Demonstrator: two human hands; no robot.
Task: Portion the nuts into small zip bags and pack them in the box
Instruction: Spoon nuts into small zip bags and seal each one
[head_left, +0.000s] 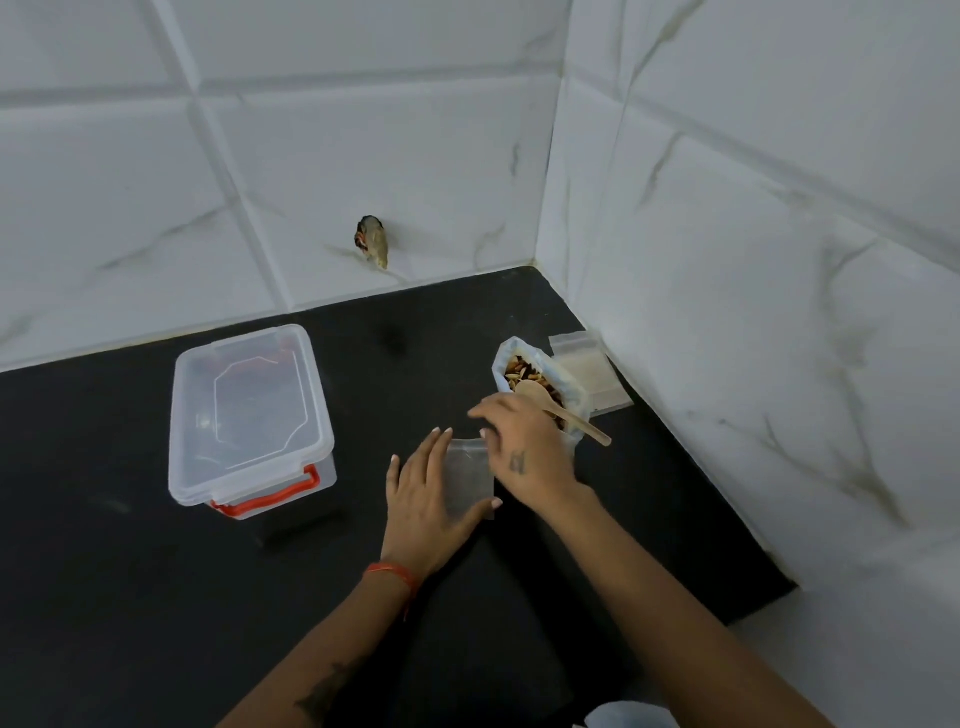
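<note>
Hands over small zip bag flat on black desk: left hand grip spread, pressing the bag; right hand fingers curled at bag's top edge, pinch unclear. Nut bag with wooden spoon just behind right hand. Spare bags in corner. Lidded box left, well apart.
</note>
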